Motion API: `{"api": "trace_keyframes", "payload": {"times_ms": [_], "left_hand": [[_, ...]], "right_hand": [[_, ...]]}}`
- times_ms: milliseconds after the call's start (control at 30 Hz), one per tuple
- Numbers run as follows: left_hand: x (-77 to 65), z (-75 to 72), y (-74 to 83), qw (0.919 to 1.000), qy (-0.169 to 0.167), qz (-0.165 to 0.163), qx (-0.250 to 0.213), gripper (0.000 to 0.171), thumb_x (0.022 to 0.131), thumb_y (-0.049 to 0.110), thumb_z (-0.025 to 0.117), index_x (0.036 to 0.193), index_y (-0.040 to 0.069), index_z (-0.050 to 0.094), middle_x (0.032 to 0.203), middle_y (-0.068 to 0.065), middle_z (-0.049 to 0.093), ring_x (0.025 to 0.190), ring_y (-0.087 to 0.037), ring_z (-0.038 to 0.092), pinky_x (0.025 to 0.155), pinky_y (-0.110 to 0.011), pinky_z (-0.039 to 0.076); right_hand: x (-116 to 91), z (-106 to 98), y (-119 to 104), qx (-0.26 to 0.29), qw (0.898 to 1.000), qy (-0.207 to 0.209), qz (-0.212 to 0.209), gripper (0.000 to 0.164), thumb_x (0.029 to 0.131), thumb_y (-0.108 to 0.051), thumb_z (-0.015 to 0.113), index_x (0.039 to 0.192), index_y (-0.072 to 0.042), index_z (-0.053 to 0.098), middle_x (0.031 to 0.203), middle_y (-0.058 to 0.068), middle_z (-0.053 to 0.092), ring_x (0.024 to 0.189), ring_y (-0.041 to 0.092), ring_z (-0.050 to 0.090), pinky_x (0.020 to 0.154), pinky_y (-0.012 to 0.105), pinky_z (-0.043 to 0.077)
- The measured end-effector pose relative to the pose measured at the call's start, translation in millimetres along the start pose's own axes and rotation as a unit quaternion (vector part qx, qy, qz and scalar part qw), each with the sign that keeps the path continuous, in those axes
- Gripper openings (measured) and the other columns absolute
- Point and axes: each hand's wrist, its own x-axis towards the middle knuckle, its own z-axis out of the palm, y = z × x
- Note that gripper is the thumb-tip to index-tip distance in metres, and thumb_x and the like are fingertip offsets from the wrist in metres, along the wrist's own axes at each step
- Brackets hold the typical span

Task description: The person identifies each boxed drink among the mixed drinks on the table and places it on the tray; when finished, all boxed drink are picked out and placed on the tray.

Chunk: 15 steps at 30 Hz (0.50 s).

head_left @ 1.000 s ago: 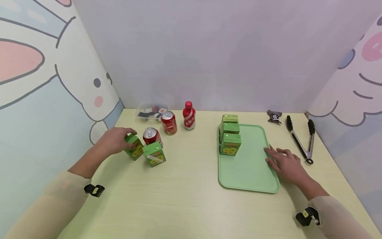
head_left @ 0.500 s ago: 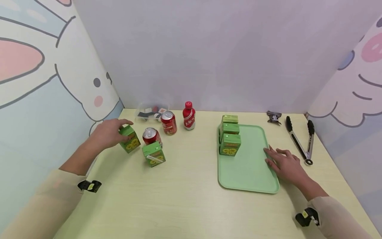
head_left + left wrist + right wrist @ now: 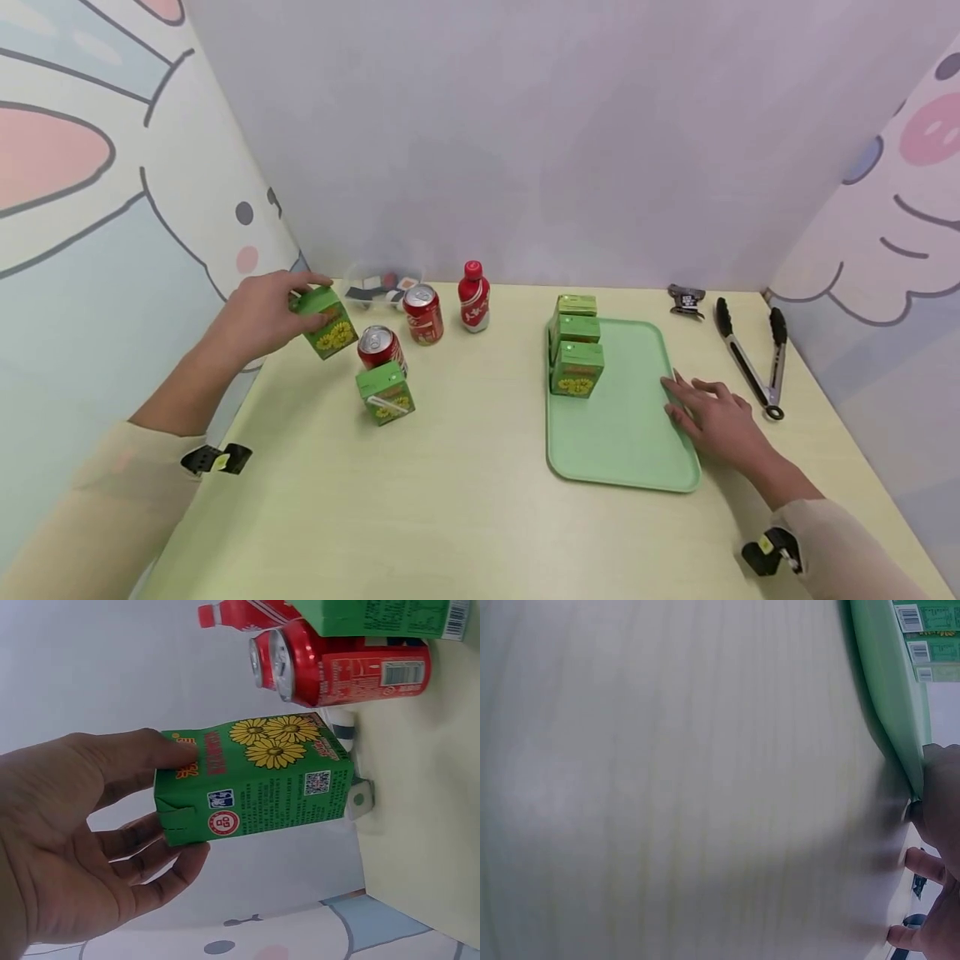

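pinching green boxy carton with yellow flowers in left hand, near two red metal cans, touching pale-green rectangular tray with relaxed right hand

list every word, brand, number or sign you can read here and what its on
Nothing reads surely; every text is too small or blurred:
Green cardboard carton in the left hand: red lettering, round mark, QR code
Other green cardboard cartons: small print, barcodes
Red metal cans: print, one barcode visible
Red plastic bottle: white lettering
Small black packet: white print
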Motion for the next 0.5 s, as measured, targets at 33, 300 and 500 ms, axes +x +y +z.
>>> {"api": "trace_keyframes", "payload": {"times_ms": [33,300,500], "left_hand": [[0.4,-1.1,1.9,1.0,0.004,-0.001,-0.005,0.054,0.1,0.03,0.079,0.149,0.009,0.067,0.137,-0.033,0.07,0.112,-0.047,0.071,0.081,-0.054,0.065],[0.6,-5.2,17.9,0.9987,0.041,0.014,-0.029,0.052,0.103,0.033,0.078,0.148,0.01,0.069,0.138,-0.026,0.069,0.111,-0.043,0.067,0.08,-0.049,0.063],[0.3,-7.2,29.4,0.9959,0.068,0.039,-0.044,0.049,0.102,0.032,0.08,0.146,0.012,0.071,0.14,-0.023,0.07,0.112,-0.042,0.069,0.085,-0.051,0.063]], "right_hand": [[0,0,0,0.001,1.0,0.0,0.001,0.055,0.114,-0.037,0.063,0.162,-0.012,0.055,0.159,0.026,0.059,0.14,0.056,0.049,0.103,0.087,0.038],[0,0,0,0.004,1.0,0.003,0.002,0.055,0.114,-0.037,0.063,0.162,-0.012,0.056,0.16,0.026,0.059,0.141,0.055,0.049,0.105,0.087,0.037],[-1,-1,-4,0.003,1.0,0.009,-0.001,0.054,0.113,-0.036,0.063,0.162,-0.012,0.056,0.159,0.025,0.06,0.141,0.055,0.05,0.105,0.086,0.038]]}}
